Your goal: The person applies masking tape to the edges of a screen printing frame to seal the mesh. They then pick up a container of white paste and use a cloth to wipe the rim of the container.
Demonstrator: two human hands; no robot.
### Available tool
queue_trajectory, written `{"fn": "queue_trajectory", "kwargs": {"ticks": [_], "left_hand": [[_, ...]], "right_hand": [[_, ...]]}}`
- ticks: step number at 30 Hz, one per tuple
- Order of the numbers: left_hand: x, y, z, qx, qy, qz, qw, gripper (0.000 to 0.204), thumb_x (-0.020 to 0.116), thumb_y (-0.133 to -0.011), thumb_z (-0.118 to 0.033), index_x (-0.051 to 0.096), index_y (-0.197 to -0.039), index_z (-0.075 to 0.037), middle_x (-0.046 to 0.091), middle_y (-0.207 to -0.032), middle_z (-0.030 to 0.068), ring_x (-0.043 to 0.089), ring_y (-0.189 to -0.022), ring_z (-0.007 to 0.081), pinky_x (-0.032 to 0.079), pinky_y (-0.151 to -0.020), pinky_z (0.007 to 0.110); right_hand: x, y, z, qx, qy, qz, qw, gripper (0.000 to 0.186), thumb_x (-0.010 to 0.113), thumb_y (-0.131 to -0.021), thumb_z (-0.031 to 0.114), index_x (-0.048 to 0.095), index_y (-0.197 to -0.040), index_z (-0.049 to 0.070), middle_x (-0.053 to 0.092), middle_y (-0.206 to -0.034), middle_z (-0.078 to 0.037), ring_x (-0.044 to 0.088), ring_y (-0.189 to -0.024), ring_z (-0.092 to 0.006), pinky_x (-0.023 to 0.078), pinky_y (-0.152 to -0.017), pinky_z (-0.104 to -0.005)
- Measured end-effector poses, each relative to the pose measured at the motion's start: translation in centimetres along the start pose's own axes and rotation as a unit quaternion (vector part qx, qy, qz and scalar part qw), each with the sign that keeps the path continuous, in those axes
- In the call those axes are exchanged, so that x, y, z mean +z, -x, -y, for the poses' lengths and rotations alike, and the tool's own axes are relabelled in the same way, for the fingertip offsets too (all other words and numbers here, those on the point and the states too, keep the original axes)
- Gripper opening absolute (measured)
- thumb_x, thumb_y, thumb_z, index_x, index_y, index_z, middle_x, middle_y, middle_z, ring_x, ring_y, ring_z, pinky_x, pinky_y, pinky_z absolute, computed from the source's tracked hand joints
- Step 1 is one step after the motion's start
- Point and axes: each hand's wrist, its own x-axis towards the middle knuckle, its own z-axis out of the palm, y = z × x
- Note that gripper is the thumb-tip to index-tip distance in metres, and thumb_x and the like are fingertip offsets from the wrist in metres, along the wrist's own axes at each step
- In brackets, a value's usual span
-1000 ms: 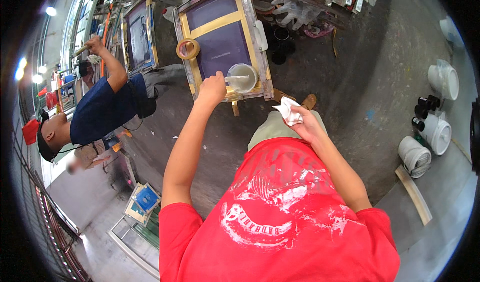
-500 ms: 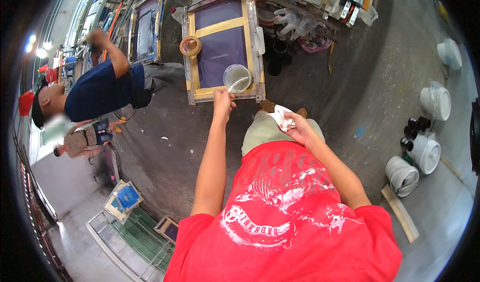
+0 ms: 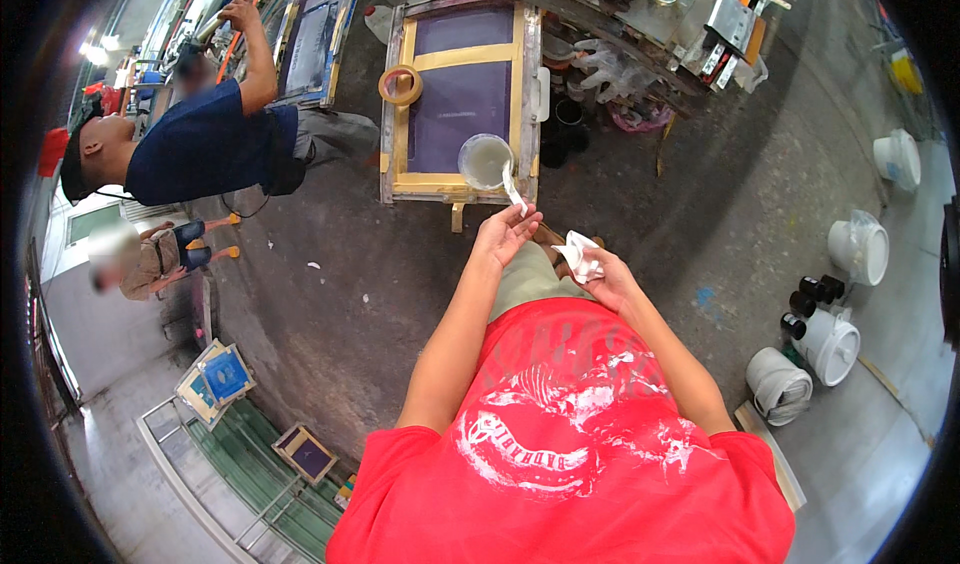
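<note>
My left hand (image 3: pixel 508 234) pinches the near end of a slim white stick (image 3: pixel 515 192), whose kind I cannot make out. The stick's other end reaches over the rim of a clear plastic tub (image 3: pixel 471 166) with pale contents. That tub stands on the near end of a framed purple screen (image 3: pixel 455 99) edged with yellow tape. A tan tape roll (image 3: pixel 400 86) lies on the screen's left side. In front of my body, my right hand (image 3: pixel 612 282) is closed on a crumpled white wipe (image 3: pixel 578 254), cloth or paper.
A co-worker (image 3: pixel 205 144) in dark blue stands left with an arm raised; another person (image 3: pixel 150 261) is farther back. White buckets (image 3: pixel 832 346) and black bottles (image 3: pixel 803 304) line the right wall. A cluttered bench (image 3: pixel 690 34) stands beyond, and more frames (image 3: pixel 225 376) lean lower left.
My left hand has moved right and nearer my body, and the white stick has swung from leaning left to leaning right. My right hand keeps the wipe. The co-worker's arm has risen.
</note>
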Motion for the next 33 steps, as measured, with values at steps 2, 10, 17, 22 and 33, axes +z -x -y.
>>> {"fn": "queue_trajectory", "kwargs": {"ticks": [2, 10, 17, 22, 33], "left_hand": [[0.2, 1.2, 0.5, -0.001, -0.006, -0.006, 1.000, 0.020, 0.057, -0.092, -0.010, 0.059, -0.107, 0.004, 0.065, -0.102, 0.0148, 0.065, -0.095, 0.0266, 0.056, -0.078, 0.034], [-0.4, 4.2, 1.6, 0.016, -0.055, 0.025, 0.998, 0.023, 0.058, -0.093, -0.012, 0.059, -0.113, 0.000, 0.066, -0.105, 0.0147, 0.066, -0.096, 0.0255, 0.054, -0.080, 0.034], [-1.2, 8.2, -0.4, 0.078, -0.110, 0.003, 0.991, 0.023, 0.057, -0.094, -0.012, 0.059, -0.113, 0.001, 0.068, -0.100, 0.0144, 0.068, -0.089, 0.0232, 0.055, -0.074, 0.031], [-2.6, 8.5, -2.0, 0.105, -0.191, -0.007, 0.976, 0.023, 0.058, -0.094, -0.012, 0.059, -0.113, 0.001, 0.068, -0.100, 0.0138, 0.068, -0.088, 0.0216, 0.055, -0.073, 0.031], [-4.5, 6.3, -4.8, 0.149, -0.251, 0.027, 0.956, 0.022, 0.058, -0.094, -0.012, 0.059, -0.112, 0.001, 0.069, -0.097, 0.0136, 0.069, -0.083, 0.0206, 0.056, -0.070, 0.031]], "right_hand": [[-0.4, -0.1, -0.1, 0.003, 0.001, -0.011, 1.000, 0.031, 0.056, -0.089, 0.009, 0.052, -0.117, -0.004, 0.061, -0.110, -0.016, 0.062, -0.098, -0.0272, 0.053, -0.085, -0.0402], [-0.6, -0.7, -0.8, 0.011, -0.019, 0.030, 0.999, 0.034, 0.055, -0.089, 0.009, 0.051, -0.120, -0.005, 0.060, -0.114, -0.017, 0.061, -0.102, -0.0274, 0.053, -0.088, -0.0403], [0.9, -1.0, -1.0, 0.005, -0.007, 0.028, 1.000, 0.036, 0.054, -0.090, 0.010, 0.050, -0.122, -0.005, 0.060, -0.116, -0.017, 0.061, -0.105, -0.0289, 0.051, -0.092, -0.0426], [3.6, -3.0, -1.1, -0.007, -0.013, 0.029, 0.999, 0.036, 0.054, -0.090, 0.011, 0.049, -0.122, -0.005, 0.058, -0.119, -0.018, 0.060, -0.107, -0.0298, 0.050, -0.094, -0.0439], [10.9, -9.1, -2.9, -0.074, -0.012, 0.146, 0.986, 0.038, 0.041, -0.092, 0.023, 0.051, -0.119, -0.001, 0.060, -0.115, -0.014, 0.059, -0.102, -0.0256, 0.047, -0.088, -0.0403]]}}
